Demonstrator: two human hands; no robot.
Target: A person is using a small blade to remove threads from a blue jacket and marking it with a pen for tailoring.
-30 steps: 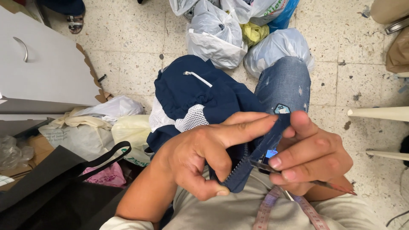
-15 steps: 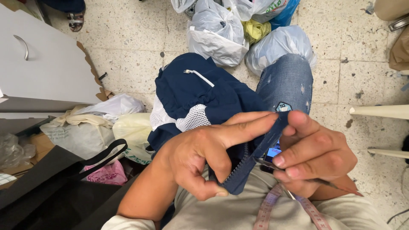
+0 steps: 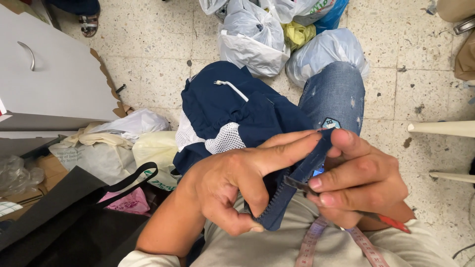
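The left hand [image 3: 232, 185] is clamped on a strip of dark blue fabric with a zipper [image 3: 292, 185] along its edge, the forefinger stretched out along the strip and the thumb curled beneath, so the grip is closed on the cloth close to the person's chest. The right hand [image 3: 356, 183] pinches the upper end of the same strip between thumb and fingers, and also holds a slim dark tool with a red handle [image 3: 391, 222] (its tip meets the zipper teeth; what kind of tool it is cannot be told for sure). The strip belongs to a navy garment with white mesh lining [image 3: 232, 111] heaped over the lap, just beside a knee in blue denim [image 3: 334, 96]. A pink measuring tape [image 3: 309, 244] hangs down the beige shirt. On the tiled floor [image 3: 158, 59] beyond lie grey plastic bags [image 3: 252, 34], and a black bag [image 3: 69, 212] stands at the lower left, beside a grey cabinet [image 3: 49, 84].
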